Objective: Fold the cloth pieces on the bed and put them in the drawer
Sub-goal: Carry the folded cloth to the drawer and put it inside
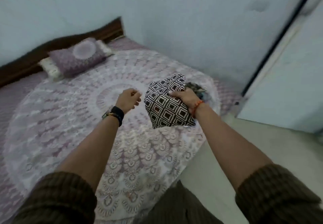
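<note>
Black-and-white patterned cloth [166, 105] is gripped by right hand [185, 96] above bed [87, 119]; left hand [130, 98] is held loosely curled, empty.

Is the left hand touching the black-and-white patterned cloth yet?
Apart. The head view shows the left hand loosely curled beside the black-and-white cloth, with bedspread visible between them; only the right hand grips it.
</note>
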